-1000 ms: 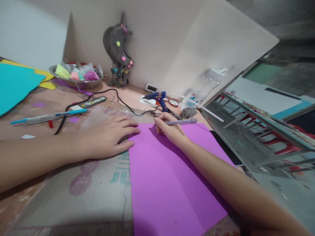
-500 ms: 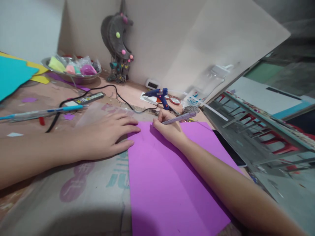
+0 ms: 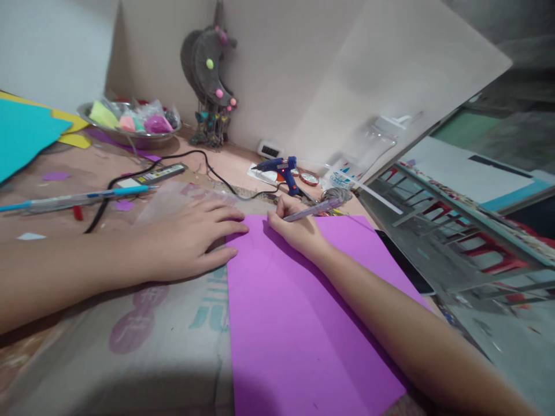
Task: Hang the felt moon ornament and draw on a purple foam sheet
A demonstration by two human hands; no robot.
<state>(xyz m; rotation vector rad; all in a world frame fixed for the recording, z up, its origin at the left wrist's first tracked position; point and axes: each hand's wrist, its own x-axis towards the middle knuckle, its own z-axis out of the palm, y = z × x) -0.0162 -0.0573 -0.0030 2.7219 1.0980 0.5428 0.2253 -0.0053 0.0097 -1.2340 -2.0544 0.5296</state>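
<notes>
Right hand (image 3: 301,230) grips a pen (image 3: 315,208) over a sheet of purple paper (image 3: 277,323), the left hand (image 3: 206,234) flat at its edge.
The right hand's fingers are curled closed around the pen, hiding its tip; the left, palm down with fingers loosely spread, grips nothing, its fingertips on the paper. The sheet extends from beneath both hands toward the person, over a printed covering (image 3: 182,352) under the left. Just beyond the right hand, a blue glue gun (image 3: 287,172) stands on the bench (image 3: 243,157); beyond the left sits a metal bowl (image 3: 145,140).
</notes>
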